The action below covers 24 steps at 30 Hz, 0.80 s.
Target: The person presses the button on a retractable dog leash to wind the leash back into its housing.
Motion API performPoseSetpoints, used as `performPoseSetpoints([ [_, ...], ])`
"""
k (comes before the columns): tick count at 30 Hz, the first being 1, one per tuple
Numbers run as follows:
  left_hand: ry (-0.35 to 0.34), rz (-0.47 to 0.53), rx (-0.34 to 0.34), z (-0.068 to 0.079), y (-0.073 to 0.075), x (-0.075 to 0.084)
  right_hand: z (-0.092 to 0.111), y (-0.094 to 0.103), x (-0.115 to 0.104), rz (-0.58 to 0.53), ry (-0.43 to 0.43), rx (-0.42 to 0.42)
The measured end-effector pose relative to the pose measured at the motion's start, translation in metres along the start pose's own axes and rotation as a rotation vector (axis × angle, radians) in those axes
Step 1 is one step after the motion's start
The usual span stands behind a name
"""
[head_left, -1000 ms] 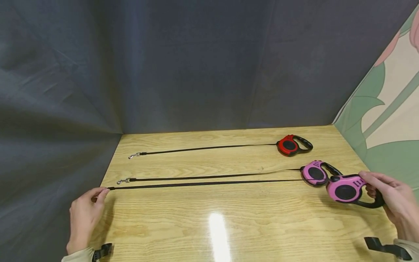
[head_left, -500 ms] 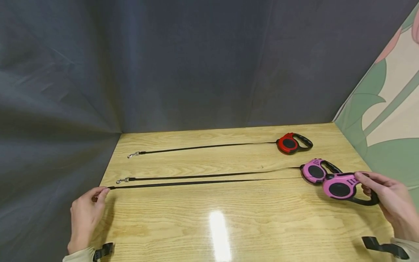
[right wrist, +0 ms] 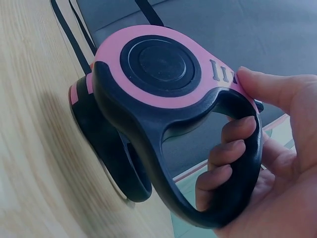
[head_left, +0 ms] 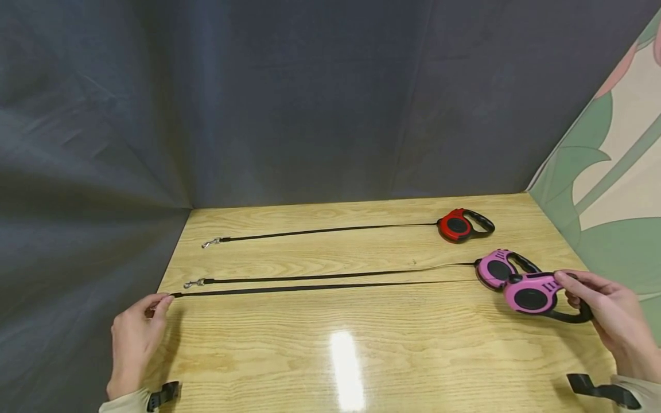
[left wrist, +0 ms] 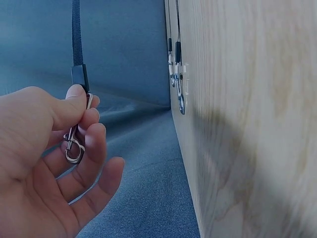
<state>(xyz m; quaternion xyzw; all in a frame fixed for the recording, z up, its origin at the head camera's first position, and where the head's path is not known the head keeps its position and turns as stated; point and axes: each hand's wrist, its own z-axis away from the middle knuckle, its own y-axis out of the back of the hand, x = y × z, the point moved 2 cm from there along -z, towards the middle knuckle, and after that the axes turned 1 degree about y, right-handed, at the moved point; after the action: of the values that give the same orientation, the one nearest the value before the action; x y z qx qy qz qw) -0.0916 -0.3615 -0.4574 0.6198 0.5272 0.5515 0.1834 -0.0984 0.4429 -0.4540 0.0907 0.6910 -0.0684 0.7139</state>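
Your left hand (head_left: 135, 335) pinches the end of a black strap (head_left: 289, 288) between thumb and index finger; the left wrist view alone reveals its metal hook (left wrist: 74, 154) at your palm. Your right hand (head_left: 617, 312) has its fingers wrapped round the handle of a pink leash (head_left: 532, 298), thumb on the casing. The right wrist view shows that leash raised off the table (head_left: 258, 355), which the head view suggests only by shadow.

Your left hand is at the table's left edge, beside grey cloth (head_left: 144, 143); your right is near the patterned panel (head_left: 619, 183). Room extends on the near side of the strap, between your hands.

A second pink leash (head_left: 498, 271) lies behind the held one, partly covered; contact cannot be determined. Its strap runs just beyond yours. A red leash (head_left: 457, 225) lies farther back.
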Motion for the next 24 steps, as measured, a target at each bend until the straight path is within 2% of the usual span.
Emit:
performPoseSetpoints([
  [5, -0.017, 0.004, 0.017, -0.0009, 0.0009, 0.0017, 0.0007, -0.0015, -0.0013, -0.003, -0.001, -0.008],
  [12, -0.003, 0.002, 0.008, -0.0001, 0.0028, 0.0037, 0.0023, -0.004, -0.0034, -0.057, 0.02, -0.021],
  [24, -0.002, 0.004, 0.006, 0.0005, 0.0052, 0.0051, 0.0047, -0.0045, -0.0053, -0.043, 0.025, -0.021],
])
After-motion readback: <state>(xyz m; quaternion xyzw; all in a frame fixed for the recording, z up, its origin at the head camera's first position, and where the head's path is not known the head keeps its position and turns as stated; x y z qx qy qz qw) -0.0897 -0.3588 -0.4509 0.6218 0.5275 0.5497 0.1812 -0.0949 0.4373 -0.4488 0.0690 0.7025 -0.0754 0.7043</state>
